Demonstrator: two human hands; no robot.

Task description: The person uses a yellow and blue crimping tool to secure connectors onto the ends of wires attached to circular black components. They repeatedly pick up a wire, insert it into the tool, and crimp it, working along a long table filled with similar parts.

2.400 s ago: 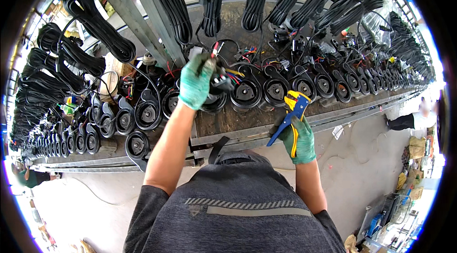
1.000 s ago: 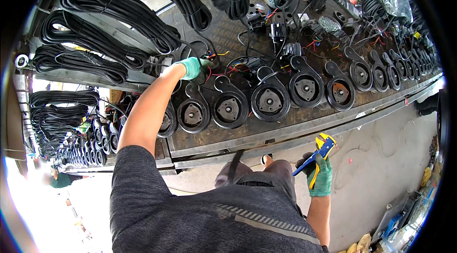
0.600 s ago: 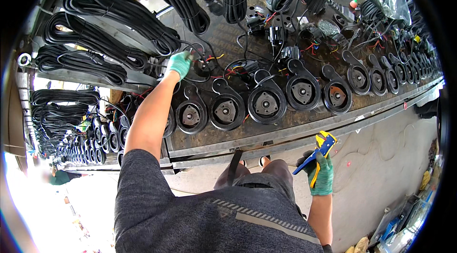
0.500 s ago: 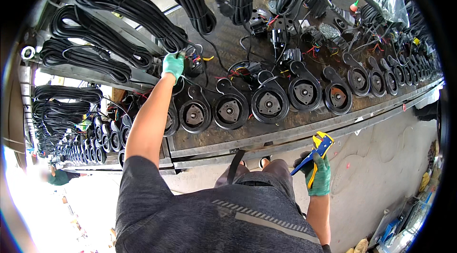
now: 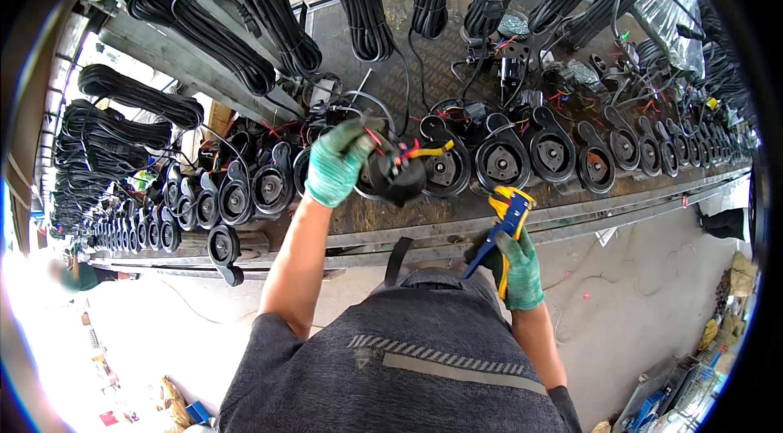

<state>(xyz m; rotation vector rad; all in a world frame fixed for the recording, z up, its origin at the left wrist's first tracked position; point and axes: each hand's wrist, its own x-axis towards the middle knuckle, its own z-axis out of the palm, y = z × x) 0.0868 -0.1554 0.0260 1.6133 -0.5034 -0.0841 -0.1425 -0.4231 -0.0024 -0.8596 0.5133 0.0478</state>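
Observation:
My left hand [image 5: 336, 165], in a green glove, is closed on a dark, rounded part [image 5: 396, 180] above the bench's front. Short red, yellow and other coloured wires [image 5: 418, 152] stick out of it; motion blurs it, so its exact kind is unclear. My right hand [image 5: 522, 271], gloved too, is wrapped round a blue and yellow wire stripper [image 5: 510, 221] in front of the bench edge, its head pointing up toward the bench. Beneath and beside the held part stands a row of black round housings with arms, one of them a housing [image 5: 500, 162] with a metal plate inside.
Coiled black cables [image 5: 351, 1] hang over the back of the bench [image 5: 391, 66]. Small motors [image 5: 510, 74] with loose wires lie behind the housings. One housing [image 5: 223, 247] juts past the front edge at left. A person [image 5: 80, 274] is at the far left.
My left hand has come back from the cable coil's end toward the bench front, now with the dark wired part in it. The wire stripper stays in my right hand, slightly farther left.

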